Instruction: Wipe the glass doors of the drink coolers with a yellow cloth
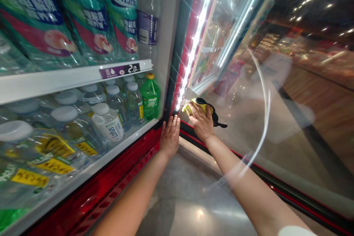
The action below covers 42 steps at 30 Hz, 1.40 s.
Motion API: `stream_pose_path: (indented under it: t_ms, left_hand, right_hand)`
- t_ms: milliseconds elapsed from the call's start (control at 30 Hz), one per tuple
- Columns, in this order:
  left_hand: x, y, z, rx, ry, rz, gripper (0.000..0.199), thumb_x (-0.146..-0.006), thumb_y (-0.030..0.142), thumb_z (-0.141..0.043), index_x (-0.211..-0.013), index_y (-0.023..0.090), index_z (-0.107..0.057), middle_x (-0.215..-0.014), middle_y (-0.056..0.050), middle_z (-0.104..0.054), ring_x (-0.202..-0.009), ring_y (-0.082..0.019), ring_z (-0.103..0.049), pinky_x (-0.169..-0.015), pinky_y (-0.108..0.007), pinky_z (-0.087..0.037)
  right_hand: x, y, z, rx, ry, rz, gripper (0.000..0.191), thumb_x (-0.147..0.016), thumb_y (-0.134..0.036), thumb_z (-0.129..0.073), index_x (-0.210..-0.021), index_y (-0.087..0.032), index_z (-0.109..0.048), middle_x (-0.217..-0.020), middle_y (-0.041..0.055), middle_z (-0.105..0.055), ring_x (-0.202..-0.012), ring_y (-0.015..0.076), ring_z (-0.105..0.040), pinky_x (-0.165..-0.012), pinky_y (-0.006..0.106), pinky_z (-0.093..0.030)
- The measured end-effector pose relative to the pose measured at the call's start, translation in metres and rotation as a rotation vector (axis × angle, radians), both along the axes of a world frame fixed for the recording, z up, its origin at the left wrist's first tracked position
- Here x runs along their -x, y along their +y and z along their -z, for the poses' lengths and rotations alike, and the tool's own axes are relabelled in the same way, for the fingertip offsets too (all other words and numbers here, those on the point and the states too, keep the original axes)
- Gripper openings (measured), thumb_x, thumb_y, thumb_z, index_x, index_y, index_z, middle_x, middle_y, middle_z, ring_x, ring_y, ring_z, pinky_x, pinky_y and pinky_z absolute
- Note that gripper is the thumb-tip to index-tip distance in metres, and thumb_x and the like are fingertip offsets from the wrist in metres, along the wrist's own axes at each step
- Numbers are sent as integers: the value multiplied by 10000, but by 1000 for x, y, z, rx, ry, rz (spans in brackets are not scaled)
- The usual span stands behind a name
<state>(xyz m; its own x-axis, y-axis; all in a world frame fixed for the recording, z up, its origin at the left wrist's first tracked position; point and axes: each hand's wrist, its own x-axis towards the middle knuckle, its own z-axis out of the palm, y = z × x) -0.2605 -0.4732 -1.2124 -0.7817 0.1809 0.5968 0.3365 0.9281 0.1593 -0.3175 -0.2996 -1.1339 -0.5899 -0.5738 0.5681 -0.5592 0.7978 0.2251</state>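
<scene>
My right hand point(202, 121) presses a yellow and black cloth point(215, 113) against the lower corner of the fridge's glass door point(249, 125). Its fingers lie over the yellow side, and a black flap of the cloth trails out to the right. My left hand point(170, 138) is flat with fingers stretched out, at the red and black edge where the door meets the cabinet. Nothing shows in that hand. Right above both hands, a bright LED strip point(195, 44) runs up the hinge side.
On the left, a white shelf point(55, 83) carries large teal-labelled bottles point(80, 18). Below it stand several white-capped bottles and a green bottle point(151, 97). The red cabinet base point(132, 162) has vent slots. A grey floor point(177, 199) lies beneath; the open door fills the right.
</scene>
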Motion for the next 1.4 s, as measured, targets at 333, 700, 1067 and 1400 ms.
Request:
stream_pose_path:
  t_ms: [333, 700, 1067, 1400]
  left_hand:
    - [-5, -6, 21, 29, -30, -50, 782, -883, 45, -412, -1620, 107, -160, -1660, -155, -302, -1574, -277, -166, -1273, -539, -207]
    - [-4, 1, 39, 23, -125, -53, 850, -828, 20, -435, -1623, 115, -150, -1664, -157, -286, -1571, -286, -172, -1260, -556, -237]
    - [-4, 43, 42, 78, -142, -21, 758, -862, 36, -430, -1597, 83, -249, -1672, -166, -255, -1578, -292, -101, -1267, -545, -207]
    - [-7, 51, 28, 66, -84, 40, 805, -868, 56, -446, -1619, 98, -160, -1689, -161, -189, -1583, -270, -78, -1277, -520, -166]
  right_hand:
    - [16, -17, 74, -38, -96, -66, 450, -1014, -137, -418, -1439, -224, -539, -1609, 64, -432, -1490, 210, -370, -1291, 552, -131]
    - [13, -7, 86, -101, -174, -169, 427, -1047, -169, -373, -1438, -176, -542, -1602, 65, -433, -1503, 177, -358, -1287, 512, -203]
    - [-49, 91, 74, -159, -137, -3, 437, -998, -115, -420, -1335, -302, -626, -1602, -48, -416, -1399, 158, -504, -1285, 408, -184]
    - [-79, 127, 70, -123, -159, 106, 467, -987, -120, -456, -1372, -326, -620, -1570, -12, -471, -1364, 211, -541, -1257, 476, -229]
